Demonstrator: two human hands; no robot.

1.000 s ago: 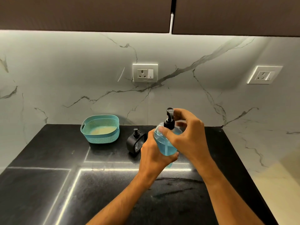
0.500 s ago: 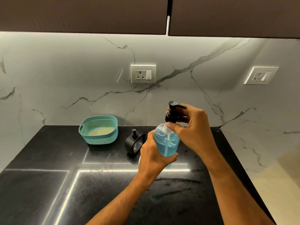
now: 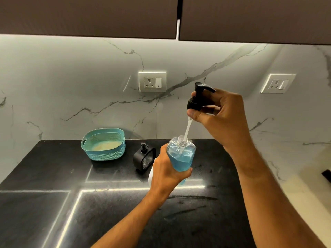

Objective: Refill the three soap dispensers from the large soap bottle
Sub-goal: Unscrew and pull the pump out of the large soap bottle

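My left hand (image 3: 167, 171) grips a clear soap bottle (image 3: 181, 154) holding blue liquid, above the black counter. Its threaded neck stands uncovered. My right hand (image 3: 217, 111) pinches the black pump head (image 3: 198, 97) and holds it well above the bottle. The pump's white tube (image 3: 187, 129) still reaches down into the neck. A small black square dispenser (image 3: 144, 157) stands on the counter just left of my left hand. A white object (image 3: 150, 173) peeks out behind my left wrist, mostly hidden.
A teal perforated basket (image 3: 103, 144) sits at the back of the black counter (image 3: 53, 203), by the marble wall. Two wall sockets (image 3: 152, 82) are above. Dark cabinets hang overhead. The counter ends at the right, beside a pale marble surface (image 3: 304, 185).
My right hand has unscrewed the pump and lifted it up out of the bottle, drawing the tube out. My left hand kept the bottle steady.
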